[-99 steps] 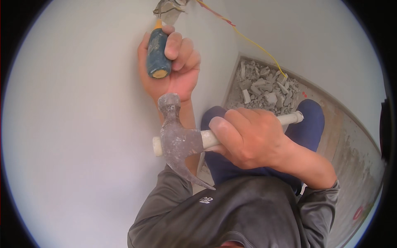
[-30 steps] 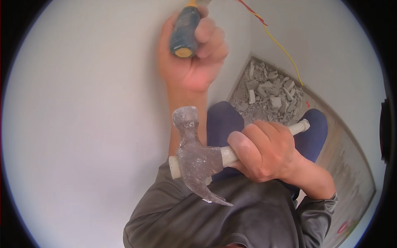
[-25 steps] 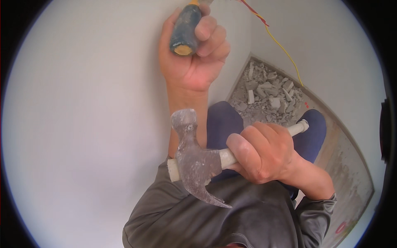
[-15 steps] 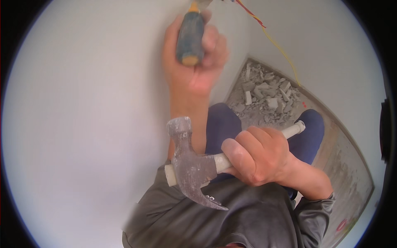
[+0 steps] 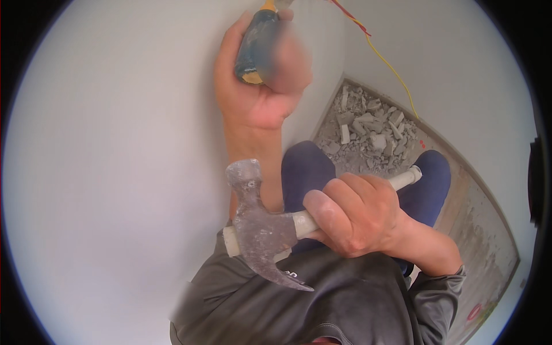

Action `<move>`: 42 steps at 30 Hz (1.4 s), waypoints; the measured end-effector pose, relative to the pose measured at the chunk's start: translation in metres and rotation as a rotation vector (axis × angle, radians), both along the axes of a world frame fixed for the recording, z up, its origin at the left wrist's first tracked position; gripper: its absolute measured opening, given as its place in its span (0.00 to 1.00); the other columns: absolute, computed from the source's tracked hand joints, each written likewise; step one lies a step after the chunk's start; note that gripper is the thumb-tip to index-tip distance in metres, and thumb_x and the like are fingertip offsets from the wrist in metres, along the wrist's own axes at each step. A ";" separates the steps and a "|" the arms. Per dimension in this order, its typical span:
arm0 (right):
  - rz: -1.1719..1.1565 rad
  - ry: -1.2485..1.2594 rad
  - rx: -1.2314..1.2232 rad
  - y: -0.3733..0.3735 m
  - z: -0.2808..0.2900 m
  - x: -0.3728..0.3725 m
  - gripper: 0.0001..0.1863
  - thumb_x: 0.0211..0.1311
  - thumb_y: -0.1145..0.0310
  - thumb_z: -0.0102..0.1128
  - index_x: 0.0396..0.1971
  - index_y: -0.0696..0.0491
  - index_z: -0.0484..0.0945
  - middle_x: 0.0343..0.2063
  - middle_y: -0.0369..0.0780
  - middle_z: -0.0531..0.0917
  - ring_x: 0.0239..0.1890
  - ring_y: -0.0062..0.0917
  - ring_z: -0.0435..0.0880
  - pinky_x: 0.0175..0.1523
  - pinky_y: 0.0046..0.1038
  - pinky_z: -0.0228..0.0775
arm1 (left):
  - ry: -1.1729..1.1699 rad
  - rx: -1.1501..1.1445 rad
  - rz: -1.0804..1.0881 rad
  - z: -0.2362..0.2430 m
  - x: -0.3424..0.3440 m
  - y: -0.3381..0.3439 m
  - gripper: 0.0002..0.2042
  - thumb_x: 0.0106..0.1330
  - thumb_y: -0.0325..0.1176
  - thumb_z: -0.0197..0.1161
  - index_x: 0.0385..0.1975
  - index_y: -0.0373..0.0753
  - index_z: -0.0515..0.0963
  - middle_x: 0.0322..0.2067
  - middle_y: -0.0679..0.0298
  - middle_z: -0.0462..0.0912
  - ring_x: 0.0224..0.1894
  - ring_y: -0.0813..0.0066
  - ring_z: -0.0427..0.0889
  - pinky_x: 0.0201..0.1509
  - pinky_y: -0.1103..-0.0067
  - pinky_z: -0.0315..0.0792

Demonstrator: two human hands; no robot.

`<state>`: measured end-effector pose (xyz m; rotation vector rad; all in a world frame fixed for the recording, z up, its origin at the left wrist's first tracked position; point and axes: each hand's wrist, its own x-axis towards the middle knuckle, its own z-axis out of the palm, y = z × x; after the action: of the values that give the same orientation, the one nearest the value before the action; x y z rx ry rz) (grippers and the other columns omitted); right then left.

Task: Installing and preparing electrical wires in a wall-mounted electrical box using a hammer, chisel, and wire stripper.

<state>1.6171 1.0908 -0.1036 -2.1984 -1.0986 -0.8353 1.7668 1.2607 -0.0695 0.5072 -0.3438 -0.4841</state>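
Observation:
My left hand [image 5: 261,100] is raised near the top of the view, close to the white wall, its fingers wrapped round a chisel-like tool [image 5: 251,54]. That tool has a dark blue-green handle with yellow ends; a bit of its metal shows at the upper edge, and the tip is out of view. Blur covers some of the fingers. Lower down, my right hand [image 5: 359,215] is closed round the pale handle of a claw hammer [image 5: 264,233]. The worn, dusty hammer head lies in front of my left forearm and shirt, claw pointing toward me.
Broken grey rubble [image 5: 376,132] is heaped on the floor in the corner between two walls. Red and yellow wires [image 5: 388,63] hang down the right wall [image 5: 460,75]. My bent knees [image 5: 309,169] are close to the left wall [image 5: 115,172].
My left hand and the chisel-like tool have shifted slightly left and up, and the handle leans more. The hammer has moved a little left and up in my right hand.

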 end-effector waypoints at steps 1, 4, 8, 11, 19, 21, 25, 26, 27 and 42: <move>-0.012 -0.017 0.028 0.002 0.000 0.000 0.13 0.54 0.58 0.61 0.30 0.52 0.75 0.18 0.32 0.62 0.17 0.19 0.63 0.18 0.22 0.52 | -0.028 0.005 0.017 -0.002 0.000 0.000 0.22 0.75 0.47 0.47 0.47 0.33 0.76 0.20 0.62 0.77 0.17 0.77 0.62 0.20 0.80 0.54; -0.011 -0.051 0.058 0.006 0.001 0.002 0.12 0.52 0.59 0.61 0.29 0.52 0.74 0.18 0.31 0.62 0.16 0.19 0.63 0.18 0.22 0.51 | -0.040 0.012 0.028 -0.002 0.001 -0.002 0.21 0.75 0.47 0.47 0.47 0.33 0.76 0.20 0.61 0.78 0.17 0.76 0.62 0.20 0.79 0.55; -0.019 -0.126 0.097 0.014 0.010 0.003 0.10 0.48 0.62 0.60 0.27 0.51 0.73 0.17 0.31 0.61 0.16 0.18 0.62 0.18 0.21 0.48 | -0.039 0.024 0.019 0.003 0.002 0.000 0.20 0.74 0.46 0.48 0.46 0.33 0.76 0.21 0.61 0.78 0.19 0.75 0.64 0.21 0.79 0.56; -0.032 -0.133 0.105 0.013 0.011 0.005 0.10 0.43 0.65 0.58 0.26 0.51 0.72 0.17 0.31 0.60 0.16 0.17 0.60 0.19 0.21 0.47 | 0.017 -0.014 0.088 0.017 -0.008 -0.015 0.20 0.78 0.42 0.43 0.48 0.29 0.76 0.20 0.57 0.79 0.15 0.76 0.64 0.19 0.79 0.56; -0.034 -0.169 0.064 0.013 0.020 0.004 0.09 0.46 0.65 0.59 0.27 0.51 0.72 0.17 0.31 0.60 0.15 0.18 0.60 0.17 0.21 0.48 | -0.276 -0.141 -0.162 -0.003 0.037 -0.009 0.21 0.79 0.44 0.42 0.48 0.30 0.76 0.19 0.57 0.78 0.14 0.76 0.63 0.19 0.79 0.56; -0.019 -0.162 0.047 0.007 0.019 0.011 0.09 0.48 0.65 0.59 0.28 0.51 0.72 0.17 0.32 0.62 0.15 0.19 0.62 0.17 0.23 0.51 | -0.550 -0.288 -0.418 -0.011 0.053 -0.010 0.22 0.79 0.44 0.42 0.49 0.30 0.76 0.19 0.57 0.78 0.14 0.76 0.63 0.19 0.79 0.55; -0.183 0.209 0.124 -0.003 0.015 0.038 0.11 0.51 0.64 0.63 0.29 0.52 0.71 0.18 0.36 0.67 0.15 0.27 0.71 0.16 0.31 0.60 | -0.250 -0.016 -0.104 0.006 0.020 -0.013 0.20 0.77 0.45 0.45 0.47 0.32 0.75 0.21 0.60 0.77 0.18 0.75 0.64 0.22 0.78 0.57; -0.179 0.211 0.126 -0.003 0.013 0.034 0.11 0.51 0.64 0.63 0.29 0.52 0.71 0.18 0.36 0.67 0.15 0.27 0.71 0.16 0.31 0.60 | 0.076 0.198 0.202 0.014 0.006 -0.013 0.20 0.74 0.46 0.49 0.46 0.33 0.75 0.23 0.61 0.77 0.21 0.74 0.64 0.23 0.78 0.57; -0.114 0.098 0.117 -0.004 0.010 0.030 0.11 0.51 0.64 0.63 0.29 0.52 0.72 0.18 0.36 0.66 0.15 0.26 0.70 0.16 0.30 0.59 | 0.075 0.195 0.202 0.010 0.006 -0.011 0.20 0.74 0.46 0.49 0.46 0.33 0.75 0.23 0.61 0.77 0.21 0.74 0.64 0.23 0.78 0.57; -0.075 -0.088 0.060 0.002 0.005 0.018 0.11 0.45 0.65 0.58 0.30 0.52 0.74 0.18 0.32 0.63 0.17 0.19 0.63 0.16 0.22 0.50 | 0.074 -0.007 -0.039 0.006 -0.004 0.000 0.21 0.75 0.48 0.48 0.47 0.31 0.73 0.21 0.63 0.73 0.20 0.75 0.61 0.23 0.79 0.55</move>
<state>1.6346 1.0931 -0.0982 -2.1828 -1.0236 -0.9939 1.7629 1.2605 -0.0634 0.4758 -0.2850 -0.5383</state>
